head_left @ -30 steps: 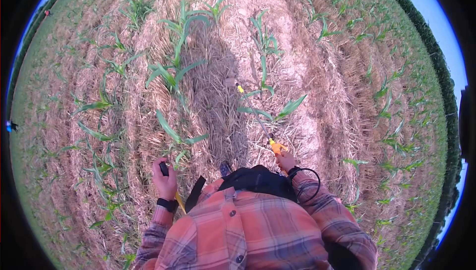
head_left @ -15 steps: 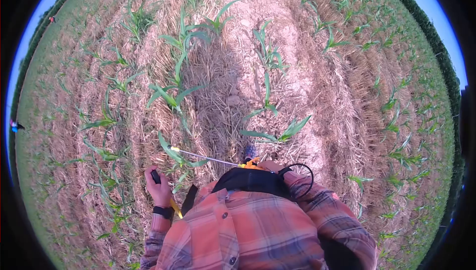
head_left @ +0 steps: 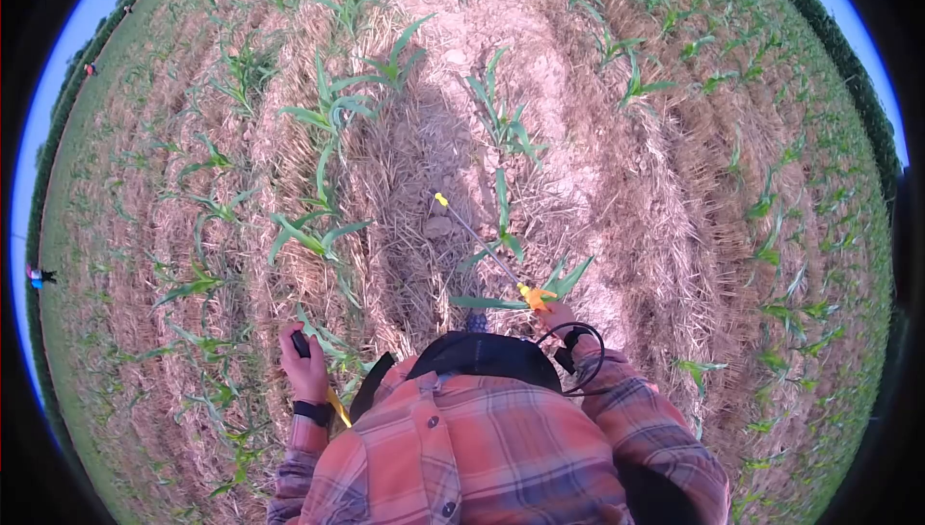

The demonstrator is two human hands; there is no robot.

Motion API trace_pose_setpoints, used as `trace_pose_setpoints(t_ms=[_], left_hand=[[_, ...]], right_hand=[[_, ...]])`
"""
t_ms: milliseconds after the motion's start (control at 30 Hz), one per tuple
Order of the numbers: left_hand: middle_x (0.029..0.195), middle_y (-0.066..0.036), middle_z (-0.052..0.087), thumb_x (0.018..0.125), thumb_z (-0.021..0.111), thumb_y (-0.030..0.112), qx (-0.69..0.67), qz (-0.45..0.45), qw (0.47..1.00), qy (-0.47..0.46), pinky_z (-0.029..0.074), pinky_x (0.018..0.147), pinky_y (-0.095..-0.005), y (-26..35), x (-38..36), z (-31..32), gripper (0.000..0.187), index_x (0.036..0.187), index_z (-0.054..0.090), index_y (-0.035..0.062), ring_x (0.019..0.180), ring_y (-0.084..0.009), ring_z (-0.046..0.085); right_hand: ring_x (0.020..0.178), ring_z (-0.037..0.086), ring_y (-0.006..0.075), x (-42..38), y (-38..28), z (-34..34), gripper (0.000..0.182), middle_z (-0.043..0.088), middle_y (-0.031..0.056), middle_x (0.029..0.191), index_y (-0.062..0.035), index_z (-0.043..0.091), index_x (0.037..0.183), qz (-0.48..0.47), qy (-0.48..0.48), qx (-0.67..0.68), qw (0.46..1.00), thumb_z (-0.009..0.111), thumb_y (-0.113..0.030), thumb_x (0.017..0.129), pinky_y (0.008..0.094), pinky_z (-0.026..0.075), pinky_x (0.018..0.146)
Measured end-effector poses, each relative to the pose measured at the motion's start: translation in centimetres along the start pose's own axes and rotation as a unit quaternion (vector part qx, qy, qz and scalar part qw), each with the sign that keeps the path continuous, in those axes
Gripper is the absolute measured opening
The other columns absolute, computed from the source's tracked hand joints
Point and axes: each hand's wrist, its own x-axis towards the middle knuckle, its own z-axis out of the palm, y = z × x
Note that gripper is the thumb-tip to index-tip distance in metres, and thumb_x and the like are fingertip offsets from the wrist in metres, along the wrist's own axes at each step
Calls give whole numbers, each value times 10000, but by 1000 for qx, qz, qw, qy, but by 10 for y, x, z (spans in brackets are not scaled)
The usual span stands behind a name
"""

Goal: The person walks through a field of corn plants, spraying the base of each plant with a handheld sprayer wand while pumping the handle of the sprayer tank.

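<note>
My right hand (head_left: 554, 315) is closed around the orange-and-yellow grip of a spray wand (head_left: 487, 244), in front of my waist. Its thin metal tube slants up and left to a yellow nozzle (head_left: 440, 199) over the straw-covered soil. A black hose (head_left: 599, 352) loops beside my right wrist. On the left, my left hand (head_left: 303, 368) is wrapped round a black-gripped lever (head_left: 300, 343), with a yellow bar showing below the wrist. Young corn plants (head_left: 310, 236) grow on both sides of the wand, and one leaf (head_left: 491, 303) spreads just below the tube.
Rows of corn seedlings (head_left: 196, 286) run along both sides through dry straw. A bare soil strip (head_left: 520, 24) leads ahead. People stand far off at the left edge, one in blue (head_left: 39, 277). A dark tree line (head_left: 819, 14) borders the field on the right.
My right hand has moved forward and right, swinging the wand's nozzle from the left row to over the middle soil. My left hand stays on the lever. The plants have shifted slightly in view.
</note>
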Motion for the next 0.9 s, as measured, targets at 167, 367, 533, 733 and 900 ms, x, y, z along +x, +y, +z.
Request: trace_pose_setpoints(t_ms=[167, 367, 533, 733, 900], left_hand=[[629, 9, 368, 727, 499, 9, 8, -20, 1000, -12, 291, 471, -221, 9, 14, 11, 212, 928, 453, 58, 530, -73, 324], [637, 2, 383, 724, 510, 14, 1, -42, 999, -21, 305, 476, -224, 11, 42, 20, 212, 923, 454, 62, 531, -77, 333], [660, -18, 406, 711, 502, 1, -22, 6, 1000, -17, 316, 481, -239, -16, 83, 41, 222, 922, 462, 56, 537, -96, 355], [691, -12, 385, 701, 497, -1, -55, -52, 996, -57, 307, 515, -234, -25, 153, 53, 239, 931, 460, 55, 573, -94, 343], [644, 6, 364, 703, 494, -4, -74, -91, 991, -63, 296, 479, -235, -48, 204, 55, 235, 926, 455, 57, 536, -84, 329]], right_hand=[[343, 404, 109, 7, 6, -39, 184, 463, 38, 478, -46, 521, 655, 73, 119, 189, 972, 536, -207, 743, 232, 321, 312], [348, 411, 121, 31, 9, -78, 111, 478, 48, 535, -49, 485, 754, 109, 182, 463, 860, 525, -149, 725, 242, 336, 301], [381, 400, 124, 49, -19, -96, 106, 443, 42, 559, -74, 473, 802, 99, 256, 493, 825, 511, -139, 727, 254, 325, 313], [378, 387, 117, 86, -76, -90, 146, 444, 31, 571, -109, 488, 878, 122, 230, 491, 831, 511, -171, 749, 237, 318, 332], [363, 391, 102, 107, -155, -59, 120, 459, 34, 540, -71, 498, 784, 109, 216, 409, 880, 531, -175, 737, 238, 331, 329]])
